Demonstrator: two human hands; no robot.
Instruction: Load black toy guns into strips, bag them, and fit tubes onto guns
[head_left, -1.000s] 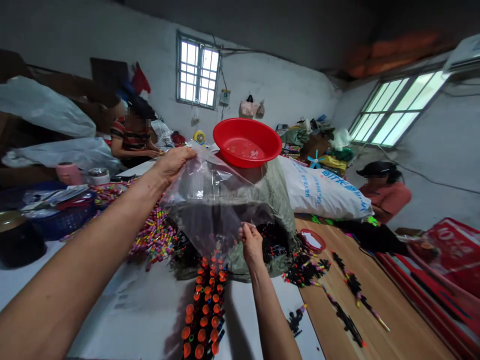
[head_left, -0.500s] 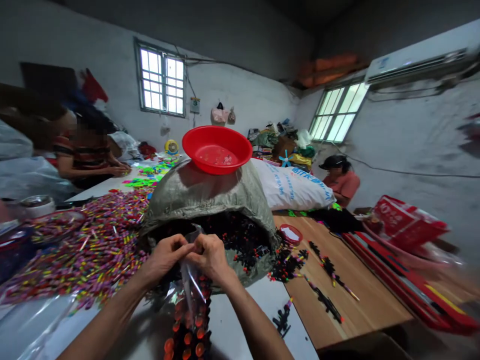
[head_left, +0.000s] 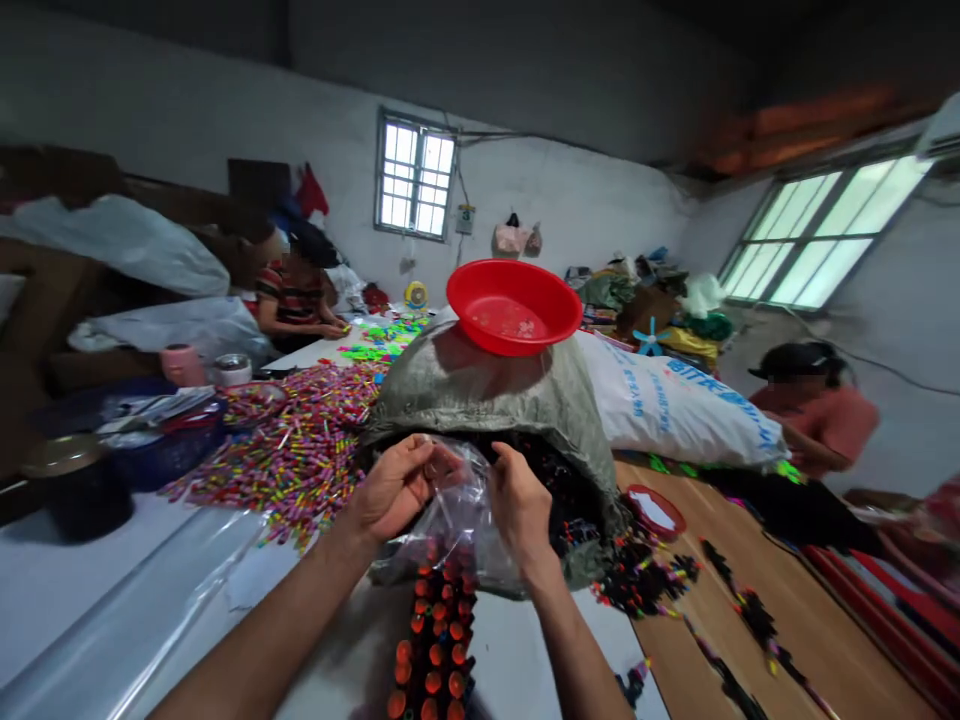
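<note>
A clear plastic bag (head_left: pixel 461 510) is stretched between my hands, its top edge spread wide. My left hand (head_left: pixel 397 488) pinches one side of it, and my right hand (head_left: pixel 521 505) has its fingers closed on the other side. Beneath the bag lie rows of black pieces with round orange ends (head_left: pixel 435 640); how far they reach inside the bag cannot be made out. Just behind my hands a grey woven sack (head_left: pixel 487 395) lies with its mouth facing me, full of small black parts (head_left: pixel 581 525). A red basin (head_left: pixel 517 310) rests on the sack.
Colourful small sticks (head_left: pixel 300 440) are heaped at left, beside clear plastic sheeting (head_left: pixel 142 600). Black toy parts (head_left: pixel 645 575) lie at right near a small red dish (head_left: pixel 656 510). A white printed sack (head_left: pixel 675 400) is behind. Co-workers sit at far left (head_left: pixel 292 300) and right (head_left: pixel 817 400).
My hands have moved apart, and the bag's top, earlier bunched between my fingers, is now spread. The view has swung left, so the room appears shifted rightward.
</note>
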